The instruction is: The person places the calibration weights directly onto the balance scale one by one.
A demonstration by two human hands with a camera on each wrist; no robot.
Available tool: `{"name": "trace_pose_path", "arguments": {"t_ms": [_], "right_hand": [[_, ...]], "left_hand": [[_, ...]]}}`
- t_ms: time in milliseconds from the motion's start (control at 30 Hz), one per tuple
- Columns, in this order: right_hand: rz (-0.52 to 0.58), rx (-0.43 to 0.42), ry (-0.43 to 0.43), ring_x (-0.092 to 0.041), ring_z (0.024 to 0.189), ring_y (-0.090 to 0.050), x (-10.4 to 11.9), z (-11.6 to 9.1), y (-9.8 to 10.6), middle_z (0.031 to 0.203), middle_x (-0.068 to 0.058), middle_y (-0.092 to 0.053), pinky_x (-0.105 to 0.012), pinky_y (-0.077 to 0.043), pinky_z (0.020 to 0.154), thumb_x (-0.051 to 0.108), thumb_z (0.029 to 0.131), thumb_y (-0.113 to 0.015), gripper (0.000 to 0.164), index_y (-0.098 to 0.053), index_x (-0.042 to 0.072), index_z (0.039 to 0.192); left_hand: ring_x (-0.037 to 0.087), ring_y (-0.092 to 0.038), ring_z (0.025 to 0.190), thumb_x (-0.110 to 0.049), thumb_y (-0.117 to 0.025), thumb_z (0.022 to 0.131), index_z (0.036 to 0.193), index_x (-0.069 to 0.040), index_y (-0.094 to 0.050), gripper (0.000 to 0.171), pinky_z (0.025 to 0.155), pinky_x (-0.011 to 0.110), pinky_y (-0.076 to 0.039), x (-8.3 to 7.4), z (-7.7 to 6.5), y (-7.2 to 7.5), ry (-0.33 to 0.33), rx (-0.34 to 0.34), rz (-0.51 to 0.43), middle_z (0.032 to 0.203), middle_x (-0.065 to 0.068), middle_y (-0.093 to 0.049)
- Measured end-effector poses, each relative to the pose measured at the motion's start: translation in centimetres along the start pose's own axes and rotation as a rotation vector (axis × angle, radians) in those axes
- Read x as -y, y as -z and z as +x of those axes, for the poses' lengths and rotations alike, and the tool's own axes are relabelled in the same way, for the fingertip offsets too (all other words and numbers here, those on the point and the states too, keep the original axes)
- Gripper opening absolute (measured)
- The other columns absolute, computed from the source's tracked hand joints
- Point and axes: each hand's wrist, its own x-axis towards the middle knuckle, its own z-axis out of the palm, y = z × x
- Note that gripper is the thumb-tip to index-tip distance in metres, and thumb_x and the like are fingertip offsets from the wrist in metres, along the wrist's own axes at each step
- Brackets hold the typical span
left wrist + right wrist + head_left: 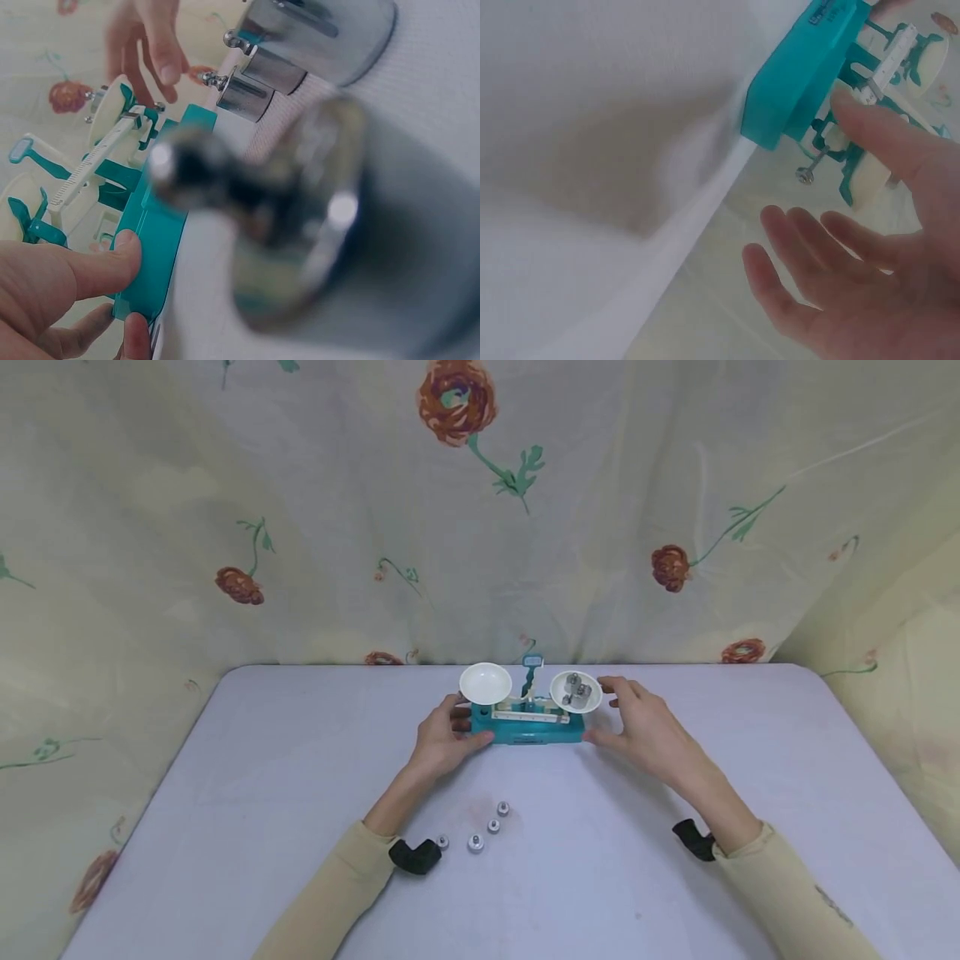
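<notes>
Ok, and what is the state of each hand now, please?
Left hand: closed, gripping one end of the balance scale.
Right hand: open, at the other end, holding nothing.

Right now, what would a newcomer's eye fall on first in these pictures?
Probably the teal balance scale near the far edge of the table, between the left hand and right hand, with metal weights in its right pan. Next, the four loose weights in front of it; then the large red-brown flower high on the cloth behind.
</notes>
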Motion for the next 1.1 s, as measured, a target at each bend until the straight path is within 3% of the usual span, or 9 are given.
{"name": "trace_pose_path", "arguments": {"t_ms": [433, 633, 833, 1100], "right_hand": [[0.078, 0.051, 0.005, -0.047, 0.124, -0.069, -0.4, 0.5, -1.6, 0.141, -0.033, -0.064, -0.058, -0.059, 0.102, 0.022, 0.094, -0.085, 0.071, -0.048, -0.01, 0.145], [0.103, 0.047, 0.036, -0.044, 0.121, -0.069, -0.8, 0.5, -2.3, 0.135, -0.031, -0.068, -0.058, -0.059, 0.101, 0.021, 0.094, -0.085, 0.074, -0.047, -0.01, 0.148], [0.126, 0.043, 0.048, -0.04, 0.121, -0.069, -1.0, 0.8, -2.7, 0.142, -0.027, -0.067, -0.057, -0.059, 0.102, 0.017, 0.093, -0.085, 0.083, -0.04, -0.003, 0.159], [0.142, 0.042, 0.036, -0.037, 0.117, -0.068, -0.9, 0.9, -2.9, 0.134, -0.025, -0.069, -0.055, -0.058, 0.101, 0.014, 0.093, -0.084, 0.079, -0.043, -0.001, 0.159]], "left_hand": [[0.035, -0.068, 0.128, -0.016, -0.084, 0.095, 0.153, -0.006, -0.052, 0.067, 0.109, 0.048, -0.058, -0.2, -0.1, 0.0, -0.003, -0.006, -0.012, 0.148, 0.022, -0.065], [0.036, -0.068, 0.128, -0.016, -0.084, 0.095, 0.153, -0.005, -0.051, 0.068, 0.108, 0.048, -0.058, -0.1, -0.2, 0.1, -0.014, 0.0, -0.008, 0.147, 0.023, -0.065], [0.037, -0.068, 0.129, -0.017, -0.084, 0.095, 0.153, -0.005, -0.05, 0.069, 0.108, 0.049, -0.059, 0.0, 0.0, 0.1, -0.014, 0.003, 0.011, 0.148, 0.024, -0.064], [0.037, -0.067, 0.13, -0.016, -0.082, 0.096, 0.155, -0.005, -0.046, 0.071, 0.109, 0.049, -0.058, -0.4, -0.2, -0.2, 0.016, -0.001, 0.02, 0.149, 0.023, -0.063]]}}
